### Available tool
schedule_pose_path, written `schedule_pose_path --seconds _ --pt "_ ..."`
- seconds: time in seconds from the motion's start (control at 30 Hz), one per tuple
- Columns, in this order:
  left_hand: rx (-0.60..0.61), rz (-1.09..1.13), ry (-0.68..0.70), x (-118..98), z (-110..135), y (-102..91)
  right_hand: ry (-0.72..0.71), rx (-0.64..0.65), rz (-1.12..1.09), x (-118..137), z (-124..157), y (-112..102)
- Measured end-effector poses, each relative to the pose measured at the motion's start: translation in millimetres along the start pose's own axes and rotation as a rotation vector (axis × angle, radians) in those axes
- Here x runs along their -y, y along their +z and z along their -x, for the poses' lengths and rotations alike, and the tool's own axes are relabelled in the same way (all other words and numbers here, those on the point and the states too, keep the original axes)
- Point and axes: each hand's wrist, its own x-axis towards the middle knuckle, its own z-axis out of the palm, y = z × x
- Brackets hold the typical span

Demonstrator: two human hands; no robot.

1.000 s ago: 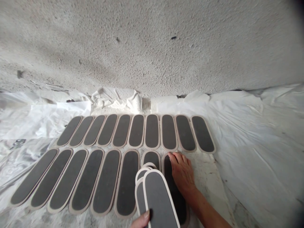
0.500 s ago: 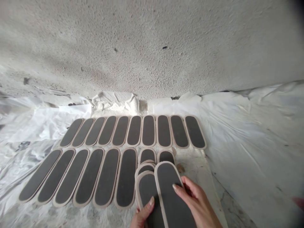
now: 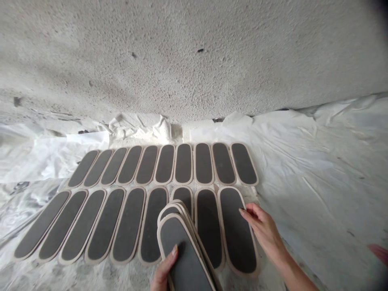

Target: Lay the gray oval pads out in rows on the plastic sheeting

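My left hand [image 3: 165, 268] is closed around a small stack of long, round-ended dark-grey panels [image 3: 184, 254] with pale beige rims. Its thumb presses on the top panel, and the stack hides parts of the panels behind it. My right hand [image 3: 262, 222] pinches the right edge of a single panel [image 3: 238, 230] of the same kind, thumb on top. That panel lies at the right end of the near row, close beside another panel [image 3: 209, 226]. The fingers under its edge are partly hidden.
Behind the near row lies a far row of matching panels [image 3: 183, 163]. Both rows rest on a whitish, wrinkled plastic sheet [image 3: 303, 173]. A rough grey wall [image 3: 182, 81] rises at the back. A blurred reddish shape [image 3: 378, 252] shows at the right edge.
My right hand has moved one panel off the stack, rightward and away from me, to the near row's right end. My left hand's stack has shifted slightly left.
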Motion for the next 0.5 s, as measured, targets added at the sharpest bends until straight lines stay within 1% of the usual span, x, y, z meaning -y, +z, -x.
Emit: schedule_pose_path --seconds 0.07,0.27,0.37,0.43,0.5 --pt "-0.024 -0.034 0.006 4 7 11.5 -0.003 -0.017 0.070 1 0 -1" --pt "0.017 -0.081 -0.083 7 27 42.6 -0.072 -0.154 0.328 8 4 -1" --pt "0.030 -0.026 -0.081 9 30 53.3 -0.085 -0.192 0.379 6 4 1" --pt "0.074 0.032 -0.087 14 28 58.4 -0.126 -0.208 0.415 5 5 3" --pt "0.167 0.056 -0.176 21 24 62.4 -0.218 -0.194 0.512 5 7 6"
